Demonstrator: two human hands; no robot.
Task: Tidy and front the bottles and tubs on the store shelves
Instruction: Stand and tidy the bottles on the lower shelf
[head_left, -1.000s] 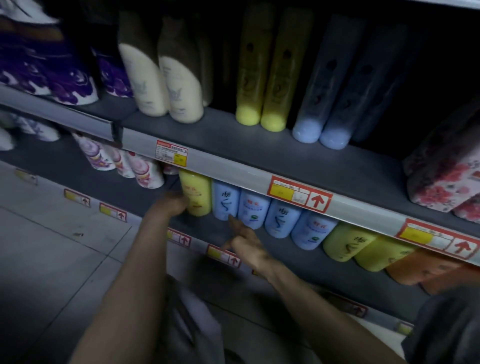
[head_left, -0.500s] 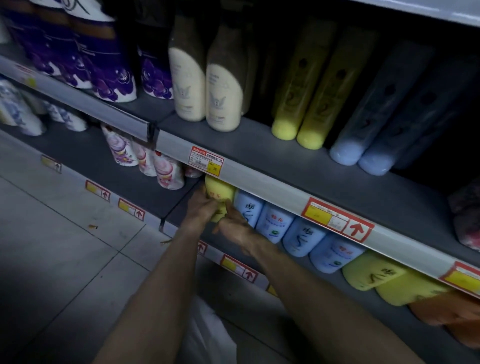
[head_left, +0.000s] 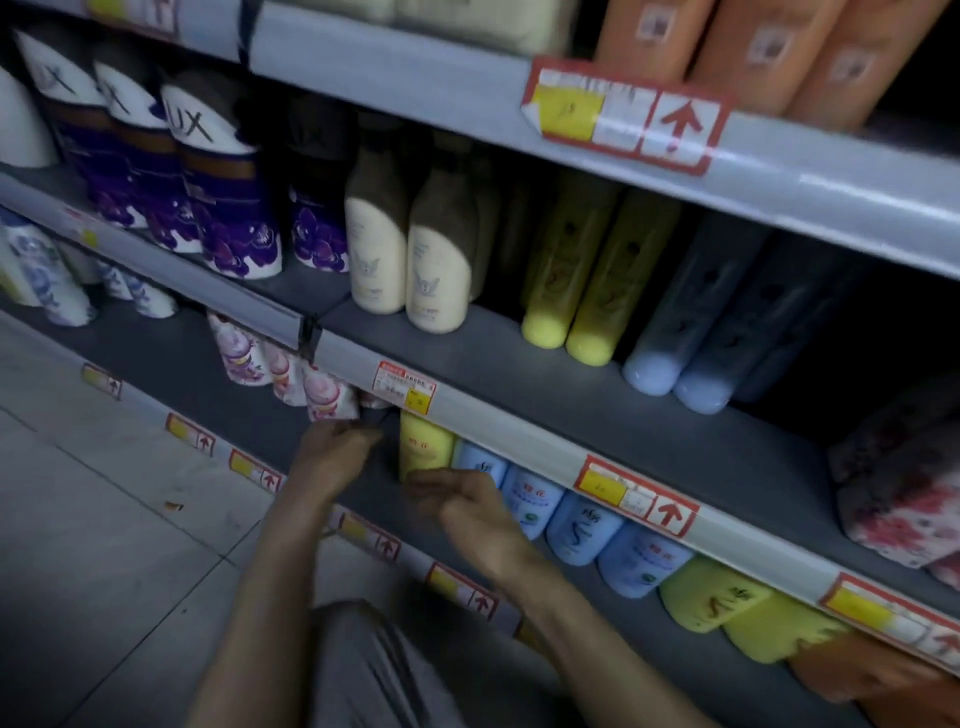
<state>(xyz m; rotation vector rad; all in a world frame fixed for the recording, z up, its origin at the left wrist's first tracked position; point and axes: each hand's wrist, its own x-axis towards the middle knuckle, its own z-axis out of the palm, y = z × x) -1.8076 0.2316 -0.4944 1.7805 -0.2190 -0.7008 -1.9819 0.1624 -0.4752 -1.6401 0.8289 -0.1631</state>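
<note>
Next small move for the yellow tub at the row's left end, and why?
Probably grip the yellow tub with both hands and square it beside the first blue tub. The left hand sits in the gap to its left, the right hand at its base; neither clearly holds it yet.

Yellow bottle top behind shelf rail, left fingers lost in shadow

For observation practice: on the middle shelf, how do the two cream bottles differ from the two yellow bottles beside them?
The cream bottles are broad with a brown upper part; the yellow bottles are slim and yellow. The cream bottles stand nearer the shelf edge; the yellow bottles sit further back. Both stand in pairs.
</note>
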